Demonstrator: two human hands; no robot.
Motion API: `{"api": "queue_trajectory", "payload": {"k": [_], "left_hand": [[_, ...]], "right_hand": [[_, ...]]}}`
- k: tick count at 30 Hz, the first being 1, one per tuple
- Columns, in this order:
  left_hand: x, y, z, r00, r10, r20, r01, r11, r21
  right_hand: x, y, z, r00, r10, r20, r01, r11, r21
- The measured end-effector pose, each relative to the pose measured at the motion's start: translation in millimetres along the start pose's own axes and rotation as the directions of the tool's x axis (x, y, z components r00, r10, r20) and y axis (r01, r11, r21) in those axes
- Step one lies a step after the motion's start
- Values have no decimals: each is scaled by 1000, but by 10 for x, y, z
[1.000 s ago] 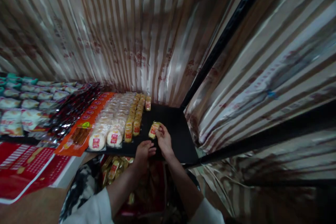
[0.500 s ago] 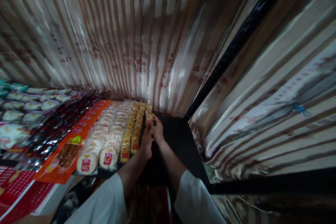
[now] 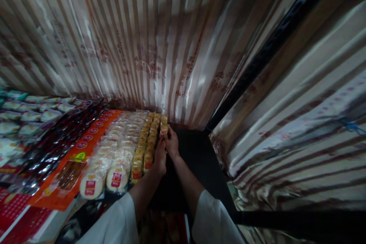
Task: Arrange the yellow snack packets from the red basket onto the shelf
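My right hand (image 3: 172,143) is closed on a small yellow-wrapped snack pack (image 3: 164,129) at the far end of a black shelf (image 3: 194,160). Close beside it, my left hand (image 3: 160,154) has its fingers curled against the near side of the same pack; what its fingertips grip is hidden. Another yellow pack (image 3: 164,119) stands just behind. To the left run two rows of matching yellow packs (image 3: 148,152), their front ends facing me.
Left of the yellow rows lie clear-wrapped round white crackers (image 3: 116,177), an orange snack bag (image 3: 70,175), dark shiny packets (image 3: 60,141) and white packets (image 3: 31,116). Striped plastic sheeting (image 3: 137,45) hangs behind. A black metal post (image 3: 257,65) rises at the right corner.
The view has shifted slightly. Both hands stay together at the yellow pack, which stands almost where it was, in front of the one behind.
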State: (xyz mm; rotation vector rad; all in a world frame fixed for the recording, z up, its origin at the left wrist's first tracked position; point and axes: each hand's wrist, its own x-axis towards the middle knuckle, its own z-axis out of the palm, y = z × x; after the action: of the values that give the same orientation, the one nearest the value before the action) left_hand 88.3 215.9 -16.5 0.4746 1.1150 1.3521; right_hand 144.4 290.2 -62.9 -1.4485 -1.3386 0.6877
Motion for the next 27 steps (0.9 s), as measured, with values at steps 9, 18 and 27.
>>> {"api": "queue_trajectory", "payload": {"k": [9,18,27], "left_hand": [[17,21,36,997,-10,-71,10,1000,-11],[114,-93,28,995,12,-99,-10,1000,15],[0,-59,32,996,44,-73,-44,999,-9]], "right_hand": [[35,-23,30,999,-36,38,37,999,-22],[-21,17,29,1000,-17,-7,17,1000,-6],[-165,-21,-81,995,-96,-29,98,994,44]]}}
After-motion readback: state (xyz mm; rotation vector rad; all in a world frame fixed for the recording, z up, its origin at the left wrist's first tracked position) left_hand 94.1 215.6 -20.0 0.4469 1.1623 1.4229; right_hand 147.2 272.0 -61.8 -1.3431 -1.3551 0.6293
